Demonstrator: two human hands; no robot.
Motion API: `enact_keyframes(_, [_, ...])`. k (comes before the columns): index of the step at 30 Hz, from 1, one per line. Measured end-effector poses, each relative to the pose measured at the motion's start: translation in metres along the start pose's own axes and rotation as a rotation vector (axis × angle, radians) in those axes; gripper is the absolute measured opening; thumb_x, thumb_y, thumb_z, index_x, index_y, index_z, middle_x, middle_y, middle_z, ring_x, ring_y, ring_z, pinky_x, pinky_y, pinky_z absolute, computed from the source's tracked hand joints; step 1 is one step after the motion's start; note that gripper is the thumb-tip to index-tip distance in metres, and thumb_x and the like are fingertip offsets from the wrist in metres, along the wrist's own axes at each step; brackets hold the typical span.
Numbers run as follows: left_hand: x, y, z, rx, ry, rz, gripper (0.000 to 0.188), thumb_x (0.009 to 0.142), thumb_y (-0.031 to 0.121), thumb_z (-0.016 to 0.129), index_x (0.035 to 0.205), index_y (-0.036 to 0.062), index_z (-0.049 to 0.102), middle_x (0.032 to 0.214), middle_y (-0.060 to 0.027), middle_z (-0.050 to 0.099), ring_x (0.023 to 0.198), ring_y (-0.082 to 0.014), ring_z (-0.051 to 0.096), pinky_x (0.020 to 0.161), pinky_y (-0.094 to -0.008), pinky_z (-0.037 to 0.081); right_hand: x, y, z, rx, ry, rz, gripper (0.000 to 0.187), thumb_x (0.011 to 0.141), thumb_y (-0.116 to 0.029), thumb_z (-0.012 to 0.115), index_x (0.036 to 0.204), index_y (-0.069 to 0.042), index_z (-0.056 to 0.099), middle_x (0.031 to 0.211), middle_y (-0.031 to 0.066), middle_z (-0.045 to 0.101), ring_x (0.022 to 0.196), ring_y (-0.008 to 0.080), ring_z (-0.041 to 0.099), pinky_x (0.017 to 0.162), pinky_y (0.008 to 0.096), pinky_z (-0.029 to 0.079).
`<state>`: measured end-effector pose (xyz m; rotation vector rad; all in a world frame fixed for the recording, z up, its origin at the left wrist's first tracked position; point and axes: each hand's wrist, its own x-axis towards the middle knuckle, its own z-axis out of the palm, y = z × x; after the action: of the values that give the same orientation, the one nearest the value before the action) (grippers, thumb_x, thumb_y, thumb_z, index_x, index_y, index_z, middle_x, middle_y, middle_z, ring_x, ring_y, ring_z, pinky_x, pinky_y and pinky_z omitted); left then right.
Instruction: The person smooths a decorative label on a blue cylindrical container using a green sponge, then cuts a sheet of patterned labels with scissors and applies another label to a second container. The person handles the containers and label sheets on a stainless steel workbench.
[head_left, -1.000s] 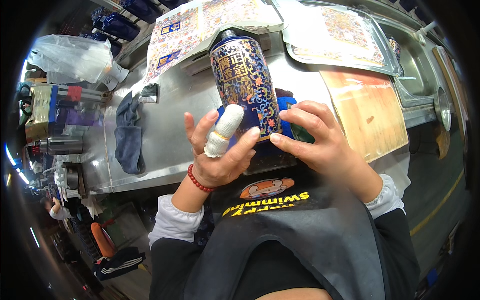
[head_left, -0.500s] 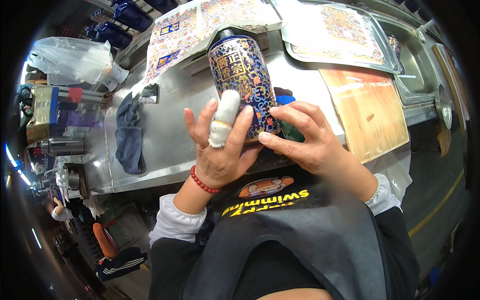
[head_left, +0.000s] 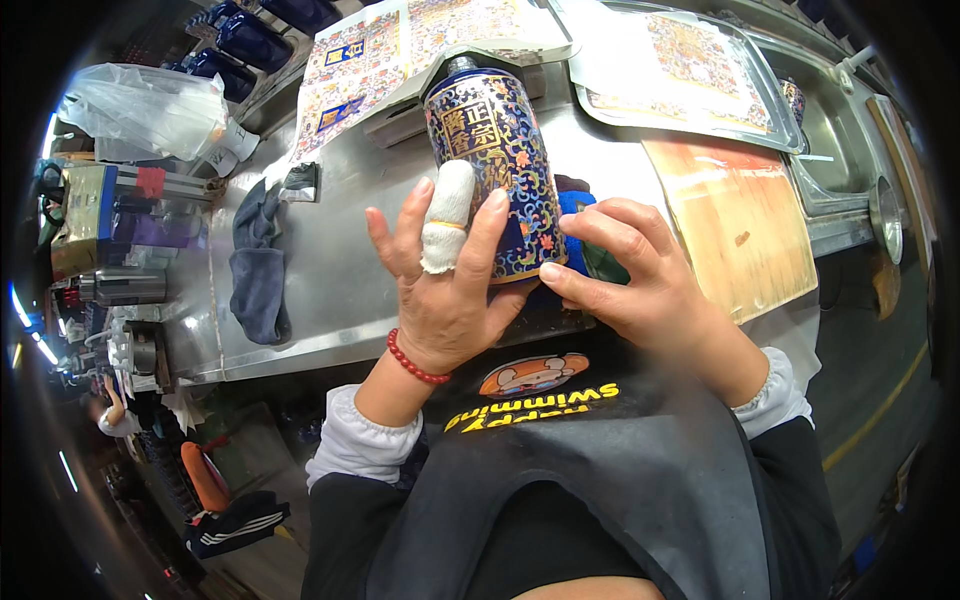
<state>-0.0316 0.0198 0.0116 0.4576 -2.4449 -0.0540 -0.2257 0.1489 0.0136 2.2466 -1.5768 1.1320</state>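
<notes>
A dark blue bottle (head_left: 515, 150) patterned with colourful flowers and gold characters lies tilted, its neck away from me and its base toward me. My left hand (head_left: 440, 265) rests along its left side with fingers stretched and spread; the thumb reaches by the base. A white cloth cover (head_left: 450, 210) wraps one finger, with a yellowish band around it. My right hand (head_left: 640, 265) has curled fingers against the bottle's lower right side, the thumb at the base edge. Blue and green cloth (head_left: 600, 258) shows partly behind the right hand.
Printed floral sheets (head_left: 345, 75) lie at the back left. A tray (head_left: 690, 130) with more sheets stands back right, beside a wooden board (head_left: 745, 235) and a sink (head_left: 845, 130). On the metal bench (head_left: 340, 250) lie a dark cloth (head_left: 258, 290) and a small black packet (head_left: 300, 182).
The bottle and both hands have shifted slightly right in view. The left fingers have moved a little up and leftward along the bottle; the right hand keeps its place at the base.
</notes>
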Motion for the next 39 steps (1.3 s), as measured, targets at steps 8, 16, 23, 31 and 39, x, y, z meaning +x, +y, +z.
enact_keyframes(8, [-0.014,-0.003,0.016,-0.215,0.057,-0.09,0.076,0.084,0.035,0.075,0.145,0.0002,0.045,0.136,-0.0248,0.054,0.134,-0.0437,0.045,0.116,-0.0631,0.009,-0.009,0.002,0.006,0.097,0.078,0.178,0.051,0.07,-0.009,0.079,0.12,-0.012,0.068,0.125,0.0138,0.055,0.11,0.034,0.055,0.093,0.0447,0.048])
enact_keyframes(16, [-0.029,-0.002,0.0,-0.053,0.085,0.122,0.032,0.088,0.02,0.07,0.119,0.0144,0.071,0.13,-0.0165,0.062,0.138,-0.0421,0.041,0.12,-0.0587,0.003,-0.012,0.0,0.017,0.125,0.09,0.187,0.051,0.07,-0.006,0.079,0.12,-0.011,0.068,0.122,0.0135,0.056,0.109,0.0337,0.055,0.092,0.0438,0.048])
enact_keyframes(23, [-0.02,-0.003,-0.003,-0.134,0.087,0.222,0.026,0.088,0.024,0.07,0.112,0.0153,0.073,0.128,-0.0134,0.064,0.137,-0.0364,0.043,0.12,-0.0589,0.007,-0.012,0.001,0.017,0.124,0.091,0.19,0.05,0.07,-0.006,0.079,0.119,-0.01,0.069,0.122,0.0136,0.056,0.109,0.0336,0.055,0.092,0.0438,0.048])
enact_keyframes(31, [-0.024,-0.003,-0.008,-0.055,0.061,0.202,0.025,0.085,0.023,0.071,0.11,0.0195,0.074,0.123,-0.0069,0.066,0.137,-0.0294,0.043,0.12,-0.0594,0.007,-0.013,0.002,0.019,0.167,0.102,0.195,0.05,0.071,-0.005,0.078,0.119,-0.01,0.068,0.122,0.0135,0.056,0.108,0.0341,0.055,0.091,0.0437,0.048])
enact_keyframes(39, [-0.029,-0.009,-0.016,-0.102,0.036,0.121,0.034,0.084,0.022,0.07,0.118,0.0184,0.072,0.123,-0.0068,0.067,0.137,-0.0313,0.042,0.12,-0.0591,0.007,-0.012,0.002,0.019,0.173,0.105,0.201,0.049,0.07,-0.003,0.078,0.118,-0.009,0.069,0.12,0.0136,0.057,0.107,0.0343,0.055,0.091,0.0436,0.048])
